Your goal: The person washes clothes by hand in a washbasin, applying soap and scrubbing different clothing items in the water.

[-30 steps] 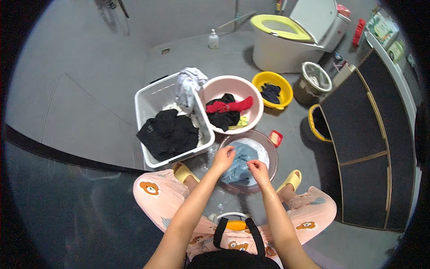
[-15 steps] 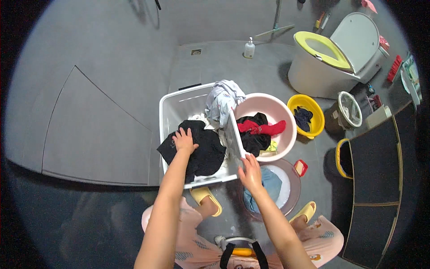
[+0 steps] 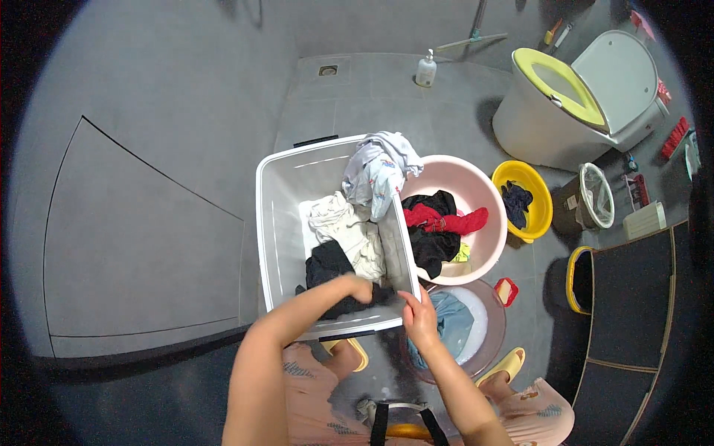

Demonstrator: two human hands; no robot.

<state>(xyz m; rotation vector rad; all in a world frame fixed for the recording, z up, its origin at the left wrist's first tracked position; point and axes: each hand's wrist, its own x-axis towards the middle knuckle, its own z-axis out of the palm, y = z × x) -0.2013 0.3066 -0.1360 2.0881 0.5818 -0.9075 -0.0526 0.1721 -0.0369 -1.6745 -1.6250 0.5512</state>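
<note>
My left hand (image 3: 362, 288) is closed inside the white plastic bin (image 3: 265, 223), with a black garment (image 3: 329, 265) bunched in and under it. Some of the black cloth is hidden by my forearm. At the bin's near right corner, my right hand (image 3: 421, 320) grips the rim. White clothes (image 3: 349, 230) lie in the bin beyond the black garment. A pale blue printed garment (image 3: 379, 169) hangs over the far right corner of the rim.
Right of the bin stand a pink basin (image 3: 487, 201) with black and red clothes, a yellow basin (image 3: 541, 195) holding dark cloth, and a translucent basin (image 3: 497, 327) with blue cloth in suds. A toilet (image 3: 535, 126), trash bin (image 3: 576, 201) and soap bottle (image 3: 426, 71) are farther off.
My left hand has gone from lying spread on the black garment to a closed grip nearer the bin's front right. The garment has shifted toward me, uncovering white clothes. My right hand stays at the rim.
</note>
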